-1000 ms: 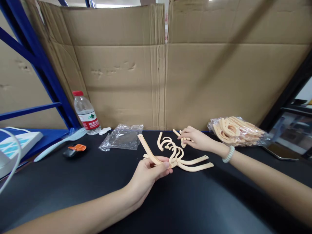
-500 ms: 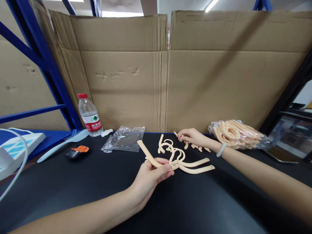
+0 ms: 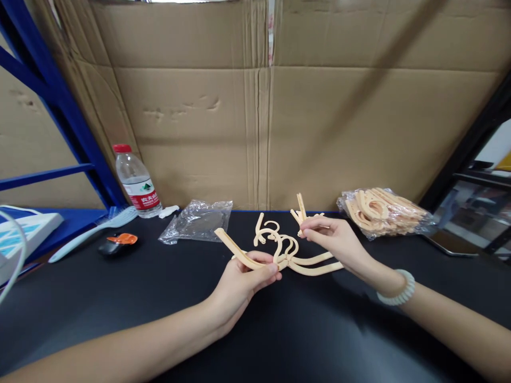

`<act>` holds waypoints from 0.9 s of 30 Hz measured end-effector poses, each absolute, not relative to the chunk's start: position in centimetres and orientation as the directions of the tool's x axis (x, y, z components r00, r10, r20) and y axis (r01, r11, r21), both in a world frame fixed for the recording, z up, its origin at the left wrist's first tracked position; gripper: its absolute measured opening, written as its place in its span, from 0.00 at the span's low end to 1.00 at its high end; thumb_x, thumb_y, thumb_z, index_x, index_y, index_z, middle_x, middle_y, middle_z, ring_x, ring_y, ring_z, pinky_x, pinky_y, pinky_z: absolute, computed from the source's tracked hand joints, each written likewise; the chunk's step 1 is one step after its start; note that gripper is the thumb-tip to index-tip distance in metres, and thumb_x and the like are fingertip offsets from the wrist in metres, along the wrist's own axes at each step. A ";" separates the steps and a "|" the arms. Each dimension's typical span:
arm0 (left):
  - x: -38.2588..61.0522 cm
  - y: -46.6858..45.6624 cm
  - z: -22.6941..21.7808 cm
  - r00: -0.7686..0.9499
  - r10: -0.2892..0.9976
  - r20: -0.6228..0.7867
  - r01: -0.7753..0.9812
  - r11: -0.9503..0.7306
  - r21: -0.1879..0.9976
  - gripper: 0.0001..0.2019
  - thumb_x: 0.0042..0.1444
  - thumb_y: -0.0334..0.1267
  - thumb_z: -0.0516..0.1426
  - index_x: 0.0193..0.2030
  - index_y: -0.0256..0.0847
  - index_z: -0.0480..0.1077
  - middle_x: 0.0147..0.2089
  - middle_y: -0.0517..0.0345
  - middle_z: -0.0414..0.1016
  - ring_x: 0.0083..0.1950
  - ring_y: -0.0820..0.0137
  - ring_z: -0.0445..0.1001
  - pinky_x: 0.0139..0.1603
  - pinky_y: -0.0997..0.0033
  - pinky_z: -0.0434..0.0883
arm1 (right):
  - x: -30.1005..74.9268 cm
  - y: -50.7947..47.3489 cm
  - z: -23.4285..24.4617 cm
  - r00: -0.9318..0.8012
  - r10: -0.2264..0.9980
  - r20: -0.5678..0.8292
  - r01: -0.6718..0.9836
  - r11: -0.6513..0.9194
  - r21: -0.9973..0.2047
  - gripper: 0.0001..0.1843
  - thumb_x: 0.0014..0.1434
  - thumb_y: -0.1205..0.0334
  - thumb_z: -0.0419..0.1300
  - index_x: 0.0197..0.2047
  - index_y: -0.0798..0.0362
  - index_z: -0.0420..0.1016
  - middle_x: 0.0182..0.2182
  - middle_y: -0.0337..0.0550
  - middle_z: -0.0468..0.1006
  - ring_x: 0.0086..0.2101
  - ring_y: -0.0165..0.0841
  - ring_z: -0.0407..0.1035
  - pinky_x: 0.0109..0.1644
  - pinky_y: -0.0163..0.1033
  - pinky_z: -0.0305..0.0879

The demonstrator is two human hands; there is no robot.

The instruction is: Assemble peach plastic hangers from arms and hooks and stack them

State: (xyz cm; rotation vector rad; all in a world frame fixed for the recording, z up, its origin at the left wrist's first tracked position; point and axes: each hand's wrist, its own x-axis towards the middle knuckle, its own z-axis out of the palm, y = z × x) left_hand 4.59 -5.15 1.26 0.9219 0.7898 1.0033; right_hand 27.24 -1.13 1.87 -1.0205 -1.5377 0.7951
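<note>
My left hand (image 3: 247, 284) is closed around the joint of a beige plastic folding clothes hanger (image 3: 235, 249), whose grooved arm slants up and to the left. Touching or overlapping it on the right are a round hook (image 3: 293, 244) and two curved arms (image 3: 313, 270); I cannot tell which piece each belongs to. My right hand (image 3: 331, 234) pinches a slim beige hanger piece (image 3: 301, 205), held upright above the table. Just behind the right fingers lie several small beige parts (image 3: 294, 215), partly hidden. Another beige hook and straight piece (image 3: 259, 229) rest behind the left hand.
A clear bag of beige hanger parts (image 3: 385, 210) lies at the right rear. Along the left stand a water bottle (image 3: 139, 186), a crumpled plastic bag (image 3: 197, 221), a pale blue brush (image 3: 93, 231) and a black-and-orange object (image 3: 120, 243). Cardboard (image 3: 191, 122) walls the back.
My right hand has come toward me from the small parts at the back, bringing up a slim beige piece. The left hand keeps its hold. The view has tilted slightly down.
</note>
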 end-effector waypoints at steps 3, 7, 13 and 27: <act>4.7 -5.2 1.2 0.340 0.932 -0.128 -0.342 0.249 0.906 0.11 0.42 0.33 0.71 0.30 0.34 0.75 0.29 0.60 0.78 0.32 0.74 0.77 0.40 0.77 0.74 | 26.8 -1.6 1.3 -0.114 0.871 0.478 0.263 0.491 -0.831 0.09 0.53 0.56 0.66 0.30 0.53 0.79 0.34 0.46 0.78 0.37 0.37 0.73 0.41 0.42 0.72; 4.7 -5.2 1.1 0.336 0.933 -0.128 -0.336 0.246 0.909 0.11 0.42 0.34 0.71 0.30 0.34 0.75 0.29 0.59 0.77 0.33 0.74 0.77 0.40 0.77 0.74 | 26.7 -1.9 1.1 -0.197 0.834 0.515 0.399 0.549 -0.735 0.08 0.59 0.58 0.60 0.31 0.52 0.78 0.34 0.45 0.78 0.37 0.37 0.72 0.37 0.41 0.72; 4.6 -5.2 1.1 0.344 0.931 -0.124 -0.334 0.245 0.910 0.11 0.42 0.34 0.71 0.30 0.34 0.75 0.29 0.59 0.76 0.33 0.73 0.77 0.40 0.75 0.73 | 26.7 -3.1 1.3 -0.408 0.713 0.570 0.629 0.672 -0.391 0.12 0.62 0.68 0.51 0.46 0.50 0.71 0.38 0.45 0.75 0.34 0.34 0.69 0.33 0.39 0.68; 4.6 -5.0 0.9 0.370 0.922 -0.117 -0.346 0.254 0.903 0.11 0.43 0.33 0.70 0.31 0.33 0.75 0.29 0.59 0.77 0.32 0.74 0.77 0.38 0.78 0.74 | 27.1 -2.6 1.2 -0.217 0.956 0.198 0.189 0.241 -0.952 0.09 0.54 0.60 0.62 0.38 0.54 0.76 0.46 0.47 0.72 0.27 0.26 0.67 0.34 0.39 0.72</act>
